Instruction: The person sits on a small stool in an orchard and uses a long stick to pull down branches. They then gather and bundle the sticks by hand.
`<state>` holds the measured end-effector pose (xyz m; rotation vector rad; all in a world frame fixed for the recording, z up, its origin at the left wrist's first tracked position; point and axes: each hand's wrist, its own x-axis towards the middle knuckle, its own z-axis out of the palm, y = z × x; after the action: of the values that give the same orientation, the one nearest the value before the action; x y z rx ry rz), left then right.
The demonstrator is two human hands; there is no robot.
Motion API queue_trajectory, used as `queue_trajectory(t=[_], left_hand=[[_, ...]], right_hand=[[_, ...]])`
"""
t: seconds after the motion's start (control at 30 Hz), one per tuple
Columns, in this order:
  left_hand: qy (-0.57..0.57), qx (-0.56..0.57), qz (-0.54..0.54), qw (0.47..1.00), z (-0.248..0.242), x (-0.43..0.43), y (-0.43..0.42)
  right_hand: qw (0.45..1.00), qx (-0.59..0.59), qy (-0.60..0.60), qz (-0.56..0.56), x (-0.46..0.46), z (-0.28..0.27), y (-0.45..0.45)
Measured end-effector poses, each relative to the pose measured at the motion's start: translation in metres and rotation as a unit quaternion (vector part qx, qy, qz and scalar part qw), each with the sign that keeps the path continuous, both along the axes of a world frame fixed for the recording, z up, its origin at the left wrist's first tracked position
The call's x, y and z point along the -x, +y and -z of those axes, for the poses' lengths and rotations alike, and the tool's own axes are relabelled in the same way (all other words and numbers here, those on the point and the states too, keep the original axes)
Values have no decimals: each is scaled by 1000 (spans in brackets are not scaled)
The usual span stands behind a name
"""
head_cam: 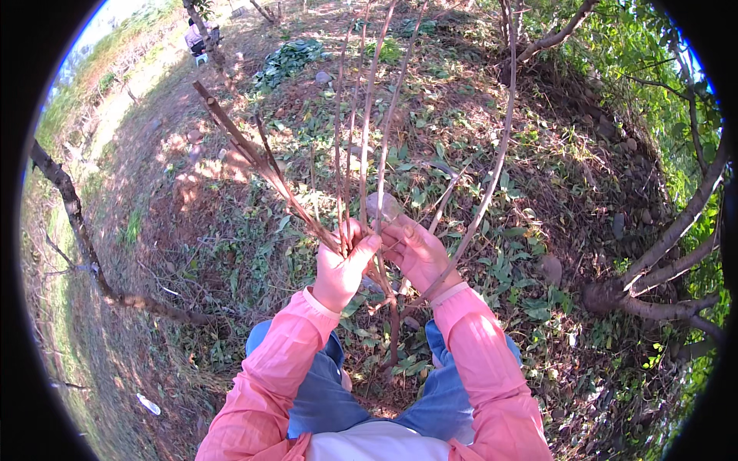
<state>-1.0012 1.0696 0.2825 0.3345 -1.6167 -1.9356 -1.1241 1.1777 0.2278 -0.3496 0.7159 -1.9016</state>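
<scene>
In my left hand (pixel 340 265) is a bundle of cut woody sticks (pixel 268 170), leaning up and to the left. Thinner upright shoots (pixel 339 144) rise at the same hand, and its thumb lies against a slender stem (pixel 385 144). Close by on the right is my right hand (pixel 418 253), palm partly turned up, its fingers curled near that stem. Whether they pinch anything is too small to tell. Below both hands, a small branching trunk (pixel 394 328) comes out of the ground between my knees. One long curved shoot (pixel 499 167) passes beside my right wrist.
Bare tree branches reach in at the left (pixel 75 213) and right (pixel 674 259). Stones (pixel 552 269), weeds and dry litter cover the slope. A heap of leafy greens (pixel 294 57) lies farther off. A person (pixel 195 37) sits on a stool at the far upper left.
</scene>
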Motion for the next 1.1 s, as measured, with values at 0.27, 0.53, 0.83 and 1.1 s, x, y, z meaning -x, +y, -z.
queue_trajectory(t=[0.27,0.53,0.83,1.1], left_hand=[[-24,-17,10,1000,-1,0,3],[-3,-9,8,1000,1,1,2],[-26,10,18,999,5,-1,0],[-20,-33,30,999,5,0,8]], right_hand=[[997,-36,-47,52,-1,-5,1],[995,-21,-78,57,-1,-6,-1],[990,-7,-106,91,-3,5,0],[973,-8,-199,120,4,14,3]])
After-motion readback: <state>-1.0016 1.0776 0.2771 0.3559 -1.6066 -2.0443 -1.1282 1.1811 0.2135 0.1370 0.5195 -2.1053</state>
